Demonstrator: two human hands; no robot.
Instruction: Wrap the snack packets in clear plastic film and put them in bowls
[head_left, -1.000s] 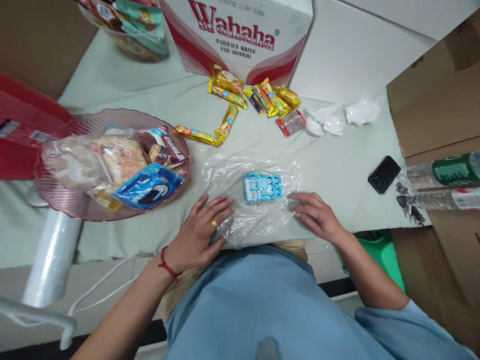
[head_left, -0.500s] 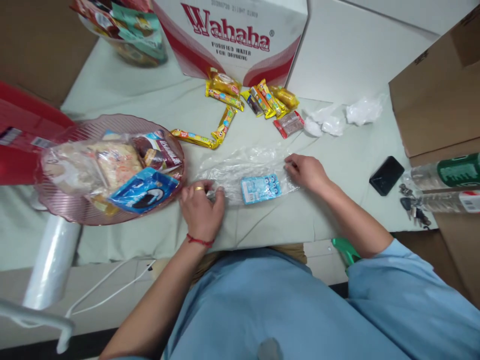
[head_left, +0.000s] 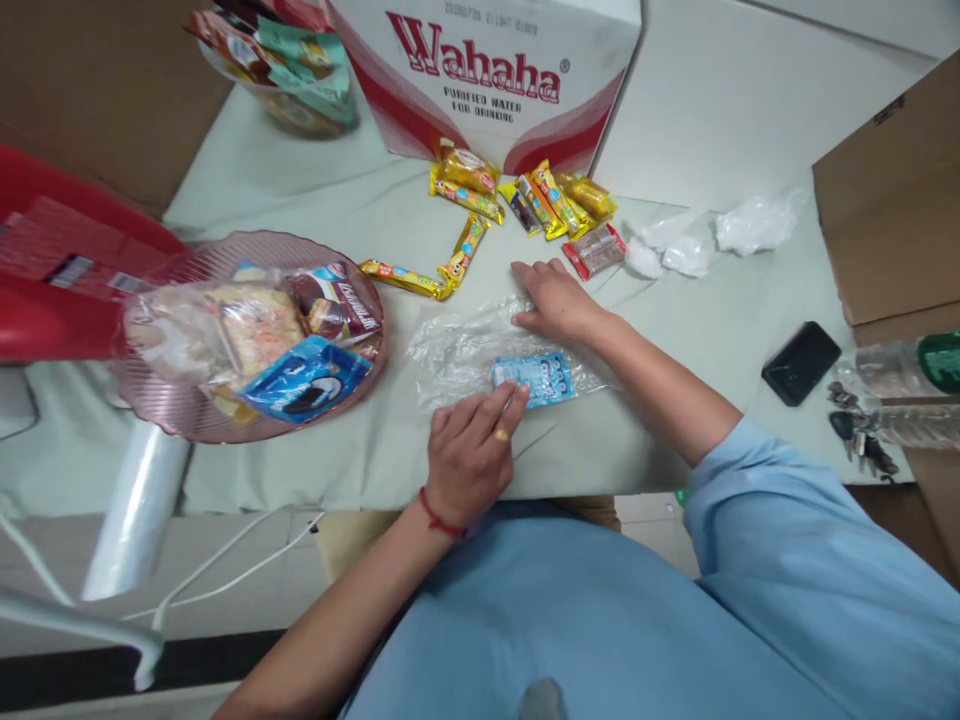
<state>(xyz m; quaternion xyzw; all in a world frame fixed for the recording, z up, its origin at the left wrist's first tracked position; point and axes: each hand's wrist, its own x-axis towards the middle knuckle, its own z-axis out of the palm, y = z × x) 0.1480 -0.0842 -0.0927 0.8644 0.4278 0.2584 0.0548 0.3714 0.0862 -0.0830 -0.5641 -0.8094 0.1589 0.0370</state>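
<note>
A clear plastic bag (head_left: 450,345) lies flat in front of me, with a blue printed packet (head_left: 551,378) showing in its right part. My left hand (head_left: 471,445) rests at the near edge of the bag. Its fingers are stretched out, the tips touching the packet's left end. Over the bag's far edge is my right hand (head_left: 559,300), fingers extended and apart, holding nothing. Just beyond that hand lies a small red-ended packet (head_left: 595,251). Several yellow snack sticks (head_left: 405,278) lie behind the bag.
To the left stands a pink glass bowl (head_left: 161,410) of packaged snacks. A Wahaha carton (head_left: 487,75) is at the back. Crumpled white plastic (head_left: 756,222), a black phone-like object (head_left: 801,363), keys (head_left: 862,435) and clear bottles (head_left: 892,368) are on the right.
My left hand has moved right, from the bag's left end to the packet. My right hand has shifted left and away from me, its fingers opening off the bag's right end. The view has shifted slightly.
</note>
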